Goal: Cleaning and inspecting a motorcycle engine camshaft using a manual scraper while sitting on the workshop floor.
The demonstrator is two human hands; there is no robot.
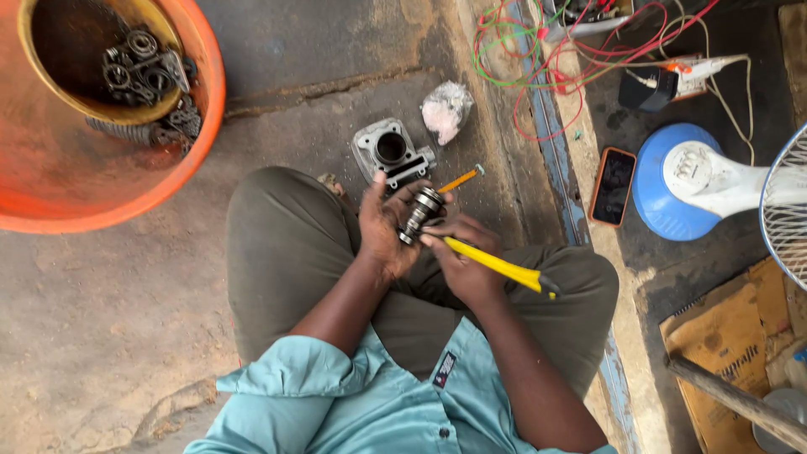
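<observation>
— What does each grip hold?
— The left hand (385, 229) is clamped on a small metal engine part (420, 214), tilted toward the face, likely for a clear look. The right hand (464, 267) is closed around a yellow-handled tool (498, 266), tip at the part.
— And around them?
— On the floor at twelve o'clock lies a cylinder block (391, 153); at ten, an orange basin (84, 181) of metal parts; at three, a phone (612, 187).
</observation>
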